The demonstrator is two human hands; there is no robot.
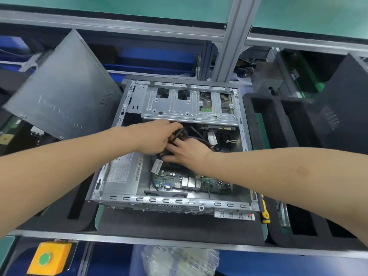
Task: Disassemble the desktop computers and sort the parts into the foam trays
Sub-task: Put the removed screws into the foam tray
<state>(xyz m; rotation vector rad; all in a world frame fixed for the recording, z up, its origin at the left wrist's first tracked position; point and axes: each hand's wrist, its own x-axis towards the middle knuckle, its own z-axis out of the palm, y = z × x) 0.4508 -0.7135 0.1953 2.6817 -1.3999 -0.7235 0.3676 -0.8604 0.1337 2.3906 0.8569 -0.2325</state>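
An open desktop case (173,202) lies flat on the bench, its inside facing up. A silver drive cage (189,108) spans its far end. The power supply (123,176) sits at the near left, the green motherboard (179,180) at the near right. Both hands meet in the middle over a bundle of black cables (191,134). My left hand (157,138) grips the cables from the left. My right hand (187,151) lies with fingers spread on the cables and the board below them; its fingertips are hidden under the left hand.
A grey side panel (63,88) leans at the left. Black foam trays (264,124) flank the case on both sides. A yellow-handled screwdriver (264,212) lies by the case's near right corner. A dark case (342,100) stands at the far right. A yellow button box (49,259) sits below the bench.
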